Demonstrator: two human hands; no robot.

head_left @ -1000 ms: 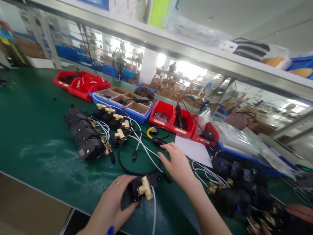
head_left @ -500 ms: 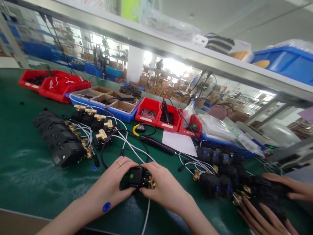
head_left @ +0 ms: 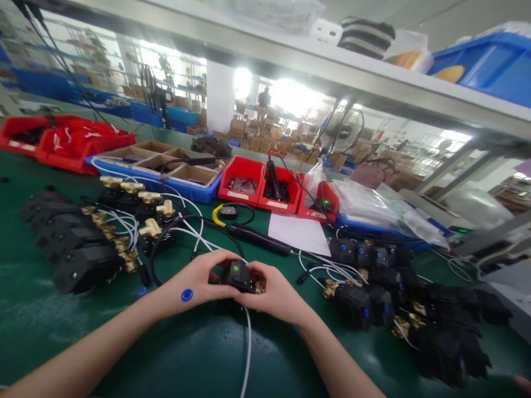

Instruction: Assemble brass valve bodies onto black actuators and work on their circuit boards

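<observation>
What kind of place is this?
Probably a factory assembly line. The left hand and right hand hold a black valve unit with a brass fitting over a green bench mat, rows of like units lie alongside, and red parts bins stand behind.

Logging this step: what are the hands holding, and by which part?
Left hand and right hand grip one black valve unit, at its left and brass-fitting ends.

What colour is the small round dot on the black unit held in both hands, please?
Green: the dot on the black unit shows best in the head view.
</observation>
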